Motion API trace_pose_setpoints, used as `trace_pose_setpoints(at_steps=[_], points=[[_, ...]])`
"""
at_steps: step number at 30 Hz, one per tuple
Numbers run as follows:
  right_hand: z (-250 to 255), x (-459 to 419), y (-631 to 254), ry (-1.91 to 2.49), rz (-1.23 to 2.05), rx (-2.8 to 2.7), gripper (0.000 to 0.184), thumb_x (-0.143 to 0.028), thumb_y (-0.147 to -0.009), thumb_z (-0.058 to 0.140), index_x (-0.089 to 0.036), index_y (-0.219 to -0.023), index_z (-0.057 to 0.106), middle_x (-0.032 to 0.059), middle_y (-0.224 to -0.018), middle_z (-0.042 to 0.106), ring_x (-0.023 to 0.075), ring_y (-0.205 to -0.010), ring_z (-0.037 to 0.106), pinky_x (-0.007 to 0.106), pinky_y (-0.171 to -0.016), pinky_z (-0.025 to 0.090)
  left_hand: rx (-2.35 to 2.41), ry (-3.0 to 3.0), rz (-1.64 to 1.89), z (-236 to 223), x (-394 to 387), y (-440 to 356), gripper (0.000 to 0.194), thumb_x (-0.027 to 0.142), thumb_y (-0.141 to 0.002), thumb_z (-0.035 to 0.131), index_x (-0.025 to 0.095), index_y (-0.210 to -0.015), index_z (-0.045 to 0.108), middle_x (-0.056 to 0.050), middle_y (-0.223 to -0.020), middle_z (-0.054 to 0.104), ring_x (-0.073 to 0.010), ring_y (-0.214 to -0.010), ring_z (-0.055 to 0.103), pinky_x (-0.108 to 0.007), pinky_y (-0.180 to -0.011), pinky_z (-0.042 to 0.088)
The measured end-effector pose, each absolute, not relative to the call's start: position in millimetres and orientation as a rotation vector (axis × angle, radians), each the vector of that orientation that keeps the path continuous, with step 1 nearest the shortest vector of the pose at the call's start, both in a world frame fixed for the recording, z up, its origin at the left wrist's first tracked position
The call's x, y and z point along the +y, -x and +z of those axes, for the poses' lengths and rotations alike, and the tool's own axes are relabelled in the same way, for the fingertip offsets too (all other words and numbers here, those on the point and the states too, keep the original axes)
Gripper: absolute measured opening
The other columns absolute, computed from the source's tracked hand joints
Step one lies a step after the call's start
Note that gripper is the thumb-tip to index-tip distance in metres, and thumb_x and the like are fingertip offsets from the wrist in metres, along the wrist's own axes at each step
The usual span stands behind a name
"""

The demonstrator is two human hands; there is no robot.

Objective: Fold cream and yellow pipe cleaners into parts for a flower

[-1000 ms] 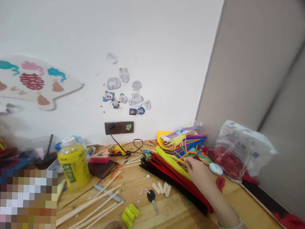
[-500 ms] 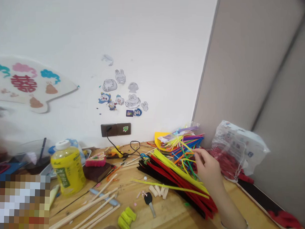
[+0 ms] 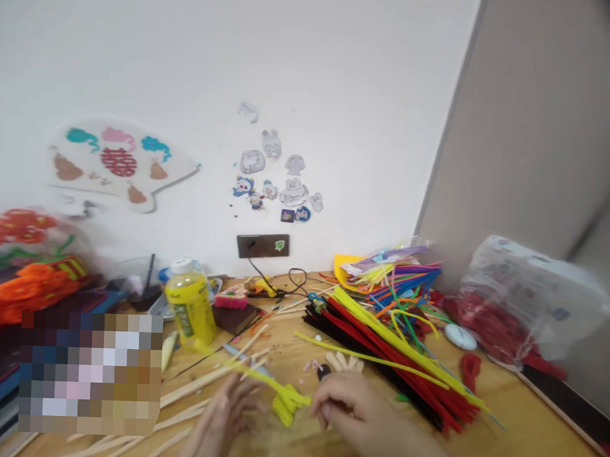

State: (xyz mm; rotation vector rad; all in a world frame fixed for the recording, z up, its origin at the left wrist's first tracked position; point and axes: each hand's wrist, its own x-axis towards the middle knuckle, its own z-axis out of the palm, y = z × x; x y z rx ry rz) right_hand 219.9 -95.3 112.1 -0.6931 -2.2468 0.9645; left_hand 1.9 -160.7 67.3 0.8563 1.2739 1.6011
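My right hand (image 3: 351, 407) is low in the middle, its thumb and fingers pinched at the end of a yellow pipe cleaner (image 3: 262, 376). The stem runs leftward from that pinch, above the table. Just below its left part is my left hand (image 3: 228, 412), blurred, with fingers apart and nothing seen in them. Between the hands a folded yellow bundle (image 3: 283, 409) lies on the wood, partly behind the stem. To the right of the hands spreads a pile of black, red (image 3: 381, 344) and yellow pipe cleaners (image 3: 411, 345).
A bottle of yellow drink (image 3: 189, 308) stands at the left, with wooden sticks (image 3: 199, 381) in front of it. Behind the pile are multicoloured stems (image 3: 398, 282). A clear plastic bag (image 3: 527, 309) with red contents sits at the right, near a white oval object (image 3: 460, 337).
My right hand has come from the pile's far side to the front middle, bringing a yellow pipe cleaner. My left hand has risen into view. The camera has turned left.
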Motion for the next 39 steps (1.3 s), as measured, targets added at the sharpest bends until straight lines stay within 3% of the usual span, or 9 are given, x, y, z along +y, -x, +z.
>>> trace_pose_setpoints(at_steps=[3, 6, 14, 19, 24, 33, 39], points=[[103, -102, -209, 0.726, 1.160, -2.290, 0.027, -0.003, -0.071, 0.043, -0.016, -0.077, 0.066, -0.0006, -0.067, 0.061, 0.0112, -0.067, 0.056, 0.020, -0.065, 0.042, 1.068, -0.710, 1.755, 79, -153, 11, 0.043, 0.052, -0.069, 0.062, 0.024, -0.102, 0.065, -0.007, -0.095, 0.072, -0.0241, -0.076, 0.065, -0.034, -0.066, 0.052], [96, -103, -205, 0.793, 1.316, -2.305, 0.029, -0.002, -0.066, 0.044, -0.015, -0.076, 0.067, -0.0004, -0.068, 0.061, 0.0107, -0.064, 0.056, 0.019, -0.060, 0.041, 0.965, -0.634, 1.829, 91, -150, 19, 0.038, 0.048, -0.059, 0.073, 0.018, -0.082, 0.070, -0.006, -0.071, 0.073, -0.0200, -0.058, 0.063, -0.030, -0.055, 0.051], [87, -99, -221, 0.645, 1.909, -2.288, 0.022, -0.021, -0.068, 0.062, -0.017, -0.088, 0.071, 0.0011, -0.076, 0.067, 0.0107, -0.066, 0.058, 0.020, -0.065, 0.045, 1.066, -0.497, 1.905, 95, -149, 26, 0.031, 0.032, -0.054, 0.078, 0.013, -0.076, 0.067, 0.000, -0.057, 0.066, -0.0138, -0.053, 0.060, -0.022, -0.051, 0.048], [78, -96, -228, 0.517, 1.704, -2.396, 0.032, -0.039, -0.065, 0.069, -0.018, -0.090, 0.071, 0.0030, -0.081, 0.068, 0.0134, -0.072, 0.060, 0.020, -0.068, 0.045, 1.045, -0.402, 1.858, 90, -149, 30, 0.019, 0.023, -0.065, 0.070, 0.013, -0.080, 0.066, 0.000, -0.056, 0.065, -0.0125, -0.053, 0.060, -0.021, -0.049, 0.048], [65, -91, -224, 0.361, 1.646, -2.434, 0.038, -0.047, -0.074, 0.060, -0.012, -0.083, 0.072, 0.0032, -0.071, 0.065, 0.0107, -0.065, 0.056, 0.018, -0.061, 0.041, 1.022, -0.355, 1.814, 84, -146, 35, 0.009, 0.020, -0.073, 0.062, 0.012, -0.077, 0.065, 0.001, -0.051, 0.061, -0.0112, -0.048, 0.058, -0.021, -0.047, 0.048], [54, -89, -236, 0.305, 1.620, -2.394, 0.045, -0.056, -0.073, 0.057, -0.013, -0.079, 0.069, 0.0033, -0.068, 0.058, 0.0106, -0.065, 0.053, 0.018, -0.063, 0.040, 0.996, -0.390, 1.840, 84, -148, 32, 0.020, 0.017, -0.071, 0.066, 0.015, -0.091, 0.064, 0.004, -0.050, 0.060, -0.0088, -0.045, 0.055, -0.015, -0.044, 0.045], [61, -93, -229, 0.235, 1.684, -2.456, 0.055, -0.063, -0.074, 0.050, -0.011, -0.080, 0.069, 0.0024, -0.067, 0.058, 0.0101, -0.063, 0.052, 0.018, -0.060, 0.040, 0.988, -0.356, 1.810, 83, -146, 31, 0.014, 0.010, -0.081, 0.053, 0.011, -0.089, 0.064, -0.001, -0.058, 0.066, -0.0097, -0.052, 0.061, -0.017, -0.052, 0.051]])
